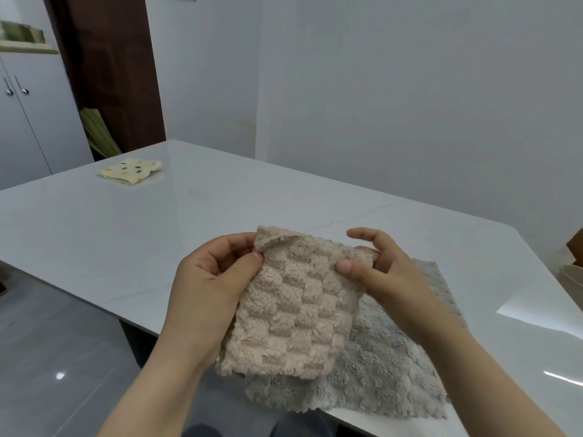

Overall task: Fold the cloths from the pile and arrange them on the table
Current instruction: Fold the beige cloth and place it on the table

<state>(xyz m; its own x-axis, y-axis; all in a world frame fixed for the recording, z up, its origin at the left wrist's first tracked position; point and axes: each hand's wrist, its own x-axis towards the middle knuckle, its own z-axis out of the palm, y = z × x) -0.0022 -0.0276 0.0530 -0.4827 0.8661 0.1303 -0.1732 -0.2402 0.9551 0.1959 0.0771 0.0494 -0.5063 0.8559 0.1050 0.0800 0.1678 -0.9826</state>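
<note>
A beige fluffy cloth (293, 310) with a checked texture hangs doubled over above the table's near edge. My left hand (208, 285) pinches its upper left corner between thumb and fingers. My right hand (375, 269) pinches its upper right corner, with the index finger raised. Under the beige cloth a grey fluffy cloth (385, 367) lies spread flat on the table, partly covered. A folded cream cloth (131, 171) with dark spots lies at the table's far left corner.
The white marble-look table (157, 234) has a corner at the near left, with grey floor (47, 357) beyond it. A white cabinet (28, 121) stands at the far left. A pale bowl-like object (572, 279) sits off the table's right edge.
</note>
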